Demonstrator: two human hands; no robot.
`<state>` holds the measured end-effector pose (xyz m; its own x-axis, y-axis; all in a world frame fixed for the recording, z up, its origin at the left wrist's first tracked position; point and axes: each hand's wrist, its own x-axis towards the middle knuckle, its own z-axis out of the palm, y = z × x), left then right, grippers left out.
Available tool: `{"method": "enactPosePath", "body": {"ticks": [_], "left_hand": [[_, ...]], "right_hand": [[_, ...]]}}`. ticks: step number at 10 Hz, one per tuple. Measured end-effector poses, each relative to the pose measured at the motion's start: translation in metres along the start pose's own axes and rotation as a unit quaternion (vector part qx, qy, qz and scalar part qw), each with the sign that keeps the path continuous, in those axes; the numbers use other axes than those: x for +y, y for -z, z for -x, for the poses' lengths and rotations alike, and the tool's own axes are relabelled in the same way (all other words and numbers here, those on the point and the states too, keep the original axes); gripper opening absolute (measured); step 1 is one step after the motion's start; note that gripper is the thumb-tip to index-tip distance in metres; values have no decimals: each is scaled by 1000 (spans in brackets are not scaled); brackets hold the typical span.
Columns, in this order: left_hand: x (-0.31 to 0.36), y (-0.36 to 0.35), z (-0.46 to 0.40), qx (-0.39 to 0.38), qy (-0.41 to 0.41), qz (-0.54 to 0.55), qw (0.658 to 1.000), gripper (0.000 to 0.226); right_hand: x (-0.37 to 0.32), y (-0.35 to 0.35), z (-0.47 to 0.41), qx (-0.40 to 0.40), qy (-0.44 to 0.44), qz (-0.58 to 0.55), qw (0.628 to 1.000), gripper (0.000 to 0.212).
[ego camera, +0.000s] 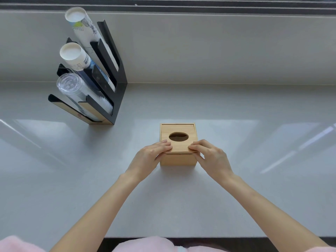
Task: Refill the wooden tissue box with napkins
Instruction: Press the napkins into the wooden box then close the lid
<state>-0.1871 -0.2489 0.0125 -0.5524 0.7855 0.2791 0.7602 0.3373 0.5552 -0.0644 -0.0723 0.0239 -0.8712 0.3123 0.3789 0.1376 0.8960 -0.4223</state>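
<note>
Our grip, left hand [152, 155] and right hand [208, 155], pinches the near corners of the lid [179, 140] on the box [177, 158] mid-frame on the tabletop [254, 142]; stiff, light wood, probably sliding.

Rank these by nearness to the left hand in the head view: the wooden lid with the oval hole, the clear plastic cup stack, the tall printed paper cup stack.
1. Wooden lid with the oval hole: under the left hand's grip.
2. Clear plastic cup stack: far-left, lowest holder slot.
3. Tall printed paper cup stack: top slot, by the wall.

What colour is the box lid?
Light natural wood, the lid; seen in the head view.
</note>
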Motion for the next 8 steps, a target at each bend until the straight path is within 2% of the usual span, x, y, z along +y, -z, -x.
{"method": "enactPosePath", "body": {"ticks": [5, 7, 8], "left_hand": [[-2, -13, 10, 35, -21, -48, 998, 29], [1, -15, 12, 42, -28, -73, 996, 30], [3, -12, 5, 64, -34, -86, 994, 31]], "right_hand": [[-1, -14, 13, 3, 6, 30, 1000, 28], [-4, -12, 9, -4, -1, 28, 1000, 20], [-6, -6, -2, -1, 22, 39, 999, 17]]}}
